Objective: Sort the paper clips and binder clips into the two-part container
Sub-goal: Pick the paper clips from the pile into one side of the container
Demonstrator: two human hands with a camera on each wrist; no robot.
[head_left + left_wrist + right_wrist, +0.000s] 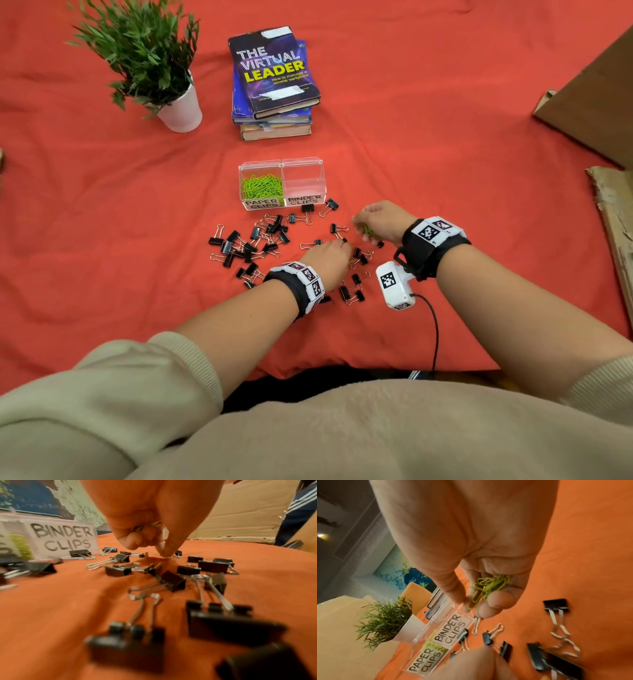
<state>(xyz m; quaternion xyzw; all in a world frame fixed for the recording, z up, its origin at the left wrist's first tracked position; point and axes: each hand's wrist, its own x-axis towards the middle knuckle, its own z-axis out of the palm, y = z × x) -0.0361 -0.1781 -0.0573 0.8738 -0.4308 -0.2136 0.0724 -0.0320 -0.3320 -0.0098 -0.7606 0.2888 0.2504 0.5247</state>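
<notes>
Right hand (481,574) cups green wire paper clips (489,586); left hand (147,524) pinches at cloth, catch unclear. Best tip them low into the clear container's (320,164) paper-clip side.

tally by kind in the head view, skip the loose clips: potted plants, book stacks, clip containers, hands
potted plant: 1
stack of books: 1
two-part container: 1
hands, left hand and right hand: 2
total: 5
</notes>
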